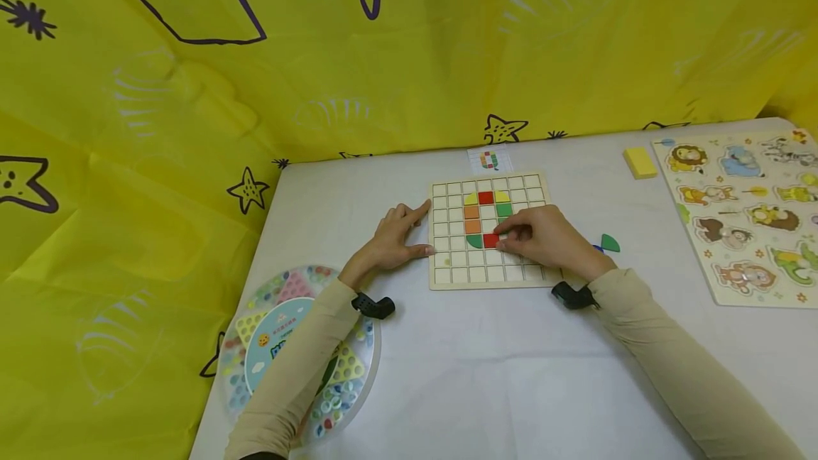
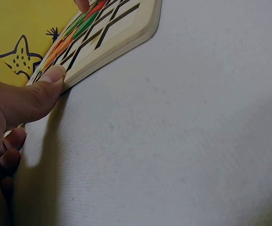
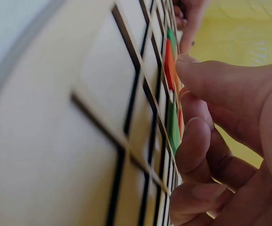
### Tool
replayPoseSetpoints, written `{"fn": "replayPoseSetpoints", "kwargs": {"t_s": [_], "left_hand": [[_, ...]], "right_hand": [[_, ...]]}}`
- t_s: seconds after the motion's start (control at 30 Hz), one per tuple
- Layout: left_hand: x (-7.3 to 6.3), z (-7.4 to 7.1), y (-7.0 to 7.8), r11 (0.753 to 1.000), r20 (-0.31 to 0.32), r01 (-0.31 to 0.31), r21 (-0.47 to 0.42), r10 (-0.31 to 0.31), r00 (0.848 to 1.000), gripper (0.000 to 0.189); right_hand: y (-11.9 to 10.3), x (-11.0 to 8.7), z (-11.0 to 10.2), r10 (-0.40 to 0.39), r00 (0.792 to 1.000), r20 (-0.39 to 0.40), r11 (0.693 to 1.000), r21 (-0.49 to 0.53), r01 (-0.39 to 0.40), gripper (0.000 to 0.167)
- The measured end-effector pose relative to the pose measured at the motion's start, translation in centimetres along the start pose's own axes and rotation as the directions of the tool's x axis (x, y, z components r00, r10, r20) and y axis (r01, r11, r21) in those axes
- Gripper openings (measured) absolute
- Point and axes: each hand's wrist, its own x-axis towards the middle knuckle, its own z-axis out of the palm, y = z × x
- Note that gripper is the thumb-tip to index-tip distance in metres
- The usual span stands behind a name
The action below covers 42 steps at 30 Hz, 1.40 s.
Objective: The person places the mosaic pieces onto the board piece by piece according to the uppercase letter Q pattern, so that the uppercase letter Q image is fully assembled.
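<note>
A wooden grid board (image 1: 452, 275) lies on the white-covered table, with coloured tiles in a ring on it. The ring has a red square (image 1: 486, 197) at the top, orange squares (image 1: 471, 218) on the left and a green square (image 1: 504, 210) on the right. My right hand (image 1: 546, 236) reaches over the board, its thumb and fingertips pinching a red square tile (image 1: 491, 241) at the ring's bottom, beside a green quarter-round (image 1: 474, 241). The cells under this hand are hidden. With thumb (image 2: 48, 87) and forefinger spread, my left hand (image 1: 390, 238) steadies the board's left edge.
Behind the board lies a small pattern card (image 1: 490, 160). Loose green (image 1: 610, 243) and blue pieces lie right of it. A yellow block (image 1: 640, 162) and an animal puzzle board (image 1: 716, 233) are further right. A round marble game board (image 1: 373, 368) sits under my left forearm.
</note>
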Motion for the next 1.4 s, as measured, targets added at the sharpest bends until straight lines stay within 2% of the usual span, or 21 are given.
{"fn": "replayPoseSetpoints", "kwargs": {"t_s": [0.3, 0.5, 0.73, 1.0, 1.23, 1.4], "left_hand": [[-0.1, -0.1, 0.2, 1.0, 0.003, 0.012, -0.005, -0.012, 1.0, 0.094], [-0.2, -0.1, 0.1, 1.0, 0.004, 0.011, -0.005, -0.011, 1.0, 0.094], [-0.4, -0.2, -0.1, 1.0, 0.001, 0.012, -0.006, -0.012, 1.0, 0.093], [-0.5, -0.2, -0.1, 1.0, 0.001, 0.005, -0.017, -0.005, 1.0, 0.093], [-0.4, 0.0, 0.0, 1.0, -0.003, -0.001, -0.016, 0.001, 1.0, 0.092], [-0.4, 0.0, 0.2, 1.0, 0.0, -0.003, -0.026, 0.003, 1.0, 0.092]], "right_hand": [[1.4, -2.5, -3.7, 0.099, 0.992, -0.078, 0.993, -0.05, -0.103, 0.02], [3.1, -4.9, -5.7, 0.107, 0.986, -0.127, 0.983, -0.139, -0.124, 0.021], [4.3, -6.7, -7.3, 0.128, 0.982, -0.14, 0.965, -0.211, -0.156, 0.023], [5.8, -7.9, -7.7, 0.165, 0.983, -0.079, 0.959, -0.22, -0.179, 0.021], [5.9, -8.0, -7.8, 0.174, 0.984, -0.047, 0.957, -0.228, -0.18, 0.019], [5.9, -8.2, -8.2, 0.211, 0.977, -0.012, 0.952, -0.224, -0.208, 0.022]]}}
